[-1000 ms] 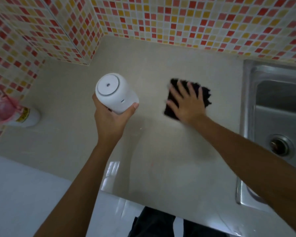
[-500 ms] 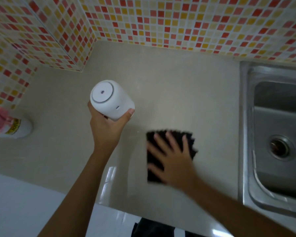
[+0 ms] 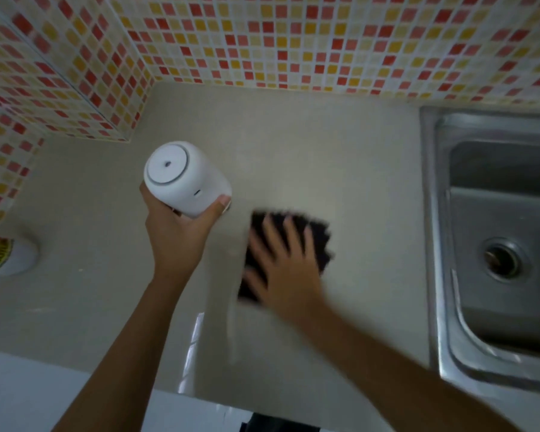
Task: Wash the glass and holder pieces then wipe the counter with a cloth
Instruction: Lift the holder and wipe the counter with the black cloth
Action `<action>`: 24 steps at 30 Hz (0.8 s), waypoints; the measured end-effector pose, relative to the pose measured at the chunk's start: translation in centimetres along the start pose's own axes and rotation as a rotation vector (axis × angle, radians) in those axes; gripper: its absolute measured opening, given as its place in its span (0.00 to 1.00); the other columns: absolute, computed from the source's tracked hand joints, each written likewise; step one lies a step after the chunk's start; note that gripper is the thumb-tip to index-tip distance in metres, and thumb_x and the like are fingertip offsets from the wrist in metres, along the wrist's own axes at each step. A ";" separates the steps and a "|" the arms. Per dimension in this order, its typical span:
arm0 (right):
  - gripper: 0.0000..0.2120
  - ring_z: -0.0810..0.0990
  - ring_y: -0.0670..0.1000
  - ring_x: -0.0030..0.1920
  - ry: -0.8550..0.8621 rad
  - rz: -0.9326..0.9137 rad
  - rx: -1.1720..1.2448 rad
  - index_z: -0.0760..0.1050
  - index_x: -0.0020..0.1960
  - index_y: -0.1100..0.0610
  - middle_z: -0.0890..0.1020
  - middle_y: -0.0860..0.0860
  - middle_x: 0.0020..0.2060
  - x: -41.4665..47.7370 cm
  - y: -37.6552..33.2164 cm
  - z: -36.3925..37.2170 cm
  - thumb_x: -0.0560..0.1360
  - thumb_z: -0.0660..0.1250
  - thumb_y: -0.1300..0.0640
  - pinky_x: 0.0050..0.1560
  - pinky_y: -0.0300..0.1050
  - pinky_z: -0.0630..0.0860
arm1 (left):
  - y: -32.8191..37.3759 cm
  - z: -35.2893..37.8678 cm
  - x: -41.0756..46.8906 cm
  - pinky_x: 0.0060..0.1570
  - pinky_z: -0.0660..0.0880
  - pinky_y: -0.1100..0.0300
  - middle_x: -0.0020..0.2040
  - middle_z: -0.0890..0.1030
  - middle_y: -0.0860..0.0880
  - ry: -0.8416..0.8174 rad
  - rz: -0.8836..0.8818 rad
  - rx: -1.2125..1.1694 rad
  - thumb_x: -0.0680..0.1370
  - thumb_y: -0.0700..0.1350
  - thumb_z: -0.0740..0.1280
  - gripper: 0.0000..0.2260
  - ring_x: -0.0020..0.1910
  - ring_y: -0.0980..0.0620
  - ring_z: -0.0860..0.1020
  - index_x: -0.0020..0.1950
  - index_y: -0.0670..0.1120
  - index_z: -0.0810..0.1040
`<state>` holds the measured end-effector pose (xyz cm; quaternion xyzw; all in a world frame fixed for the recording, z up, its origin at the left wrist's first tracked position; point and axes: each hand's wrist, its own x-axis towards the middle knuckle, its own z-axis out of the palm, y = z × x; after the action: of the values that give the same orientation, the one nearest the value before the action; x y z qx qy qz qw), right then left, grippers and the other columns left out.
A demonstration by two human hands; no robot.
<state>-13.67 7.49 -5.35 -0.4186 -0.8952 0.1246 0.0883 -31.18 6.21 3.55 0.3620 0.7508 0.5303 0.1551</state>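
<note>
A home kitchen: steel sink (image 3: 493,213) set in a beige counter (image 3: 325,151), mosaic-tiled walls (image 3: 293,42) behind.

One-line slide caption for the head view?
Right hand presses a black cloth on the beige counter while left hand holds a white cylindrical container.

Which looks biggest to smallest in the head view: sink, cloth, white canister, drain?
Largest: sink.
Next: cloth and white canister, alike; canister nearer the camera, cloth partly hidden.
Smallest: drain.
</note>
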 end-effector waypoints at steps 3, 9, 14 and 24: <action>0.30 0.54 0.59 0.76 -0.147 -0.182 -0.015 0.56 0.76 0.43 0.57 0.49 0.77 -7.6 -1.0 -0.5 0.77 0.52 0.34 0.70 0.69 0.53 | 0.7 1.3 0.4 0.62 0.73 0.62 0.61 0.72 0.66 -0.024 0.017 -0.031 0.66 0.49 0.79 0.39 0.61 0.65 0.73 0.69 0.57 0.60; 0.29 0.60 0.59 0.74 0.010 0.123 -0.117 0.61 0.74 0.40 0.64 0.49 0.74 7.6 9.5 -1.9 0.75 0.52 0.32 0.70 0.69 0.51 | 0.5 2.2 -0.2 0.61 0.74 0.64 0.60 0.73 0.64 -0.038 0.002 -0.009 0.64 0.51 0.80 0.40 0.60 0.65 0.74 0.68 0.58 0.59; 0.34 0.46 0.58 0.77 -0.111 0.407 -0.133 0.46 0.77 0.41 0.49 0.48 0.78 17.4 14.5 -3.4 0.74 0.39 0.28 0.72 0.68 0.39 | -0.4 1.9 -1.0 0.55 0.72 0.73 0.59 0.73 0.64 -0.042 0.005 -0.001 0.65 0.49 0.80 0.40 0.58 0.67 0.74 0.69 0.57 0.60; 0.31 0.55 0.59 0.76 -0.113 -0.002 -0.054 0.58 0.75 0.43 0.59 0.49 0.76 -10.0 1.7 -2.0 0.76 0.53 0.33 0.69 0.70 0.54 | 1.5 4.1 -0.5 0.57 0.72 0.71 0.58 0.73 0.66 -0.052 -0.001 -0.042 0.65 0.50 0.79 0.39 0.58 0.68 0.74 0.68 0.58 0.59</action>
<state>-5.53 1.11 -4.45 -0.4121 -0.9023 0.1239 0.0264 -27.74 8.93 3.19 0.3720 0.7353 0.5362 0.1826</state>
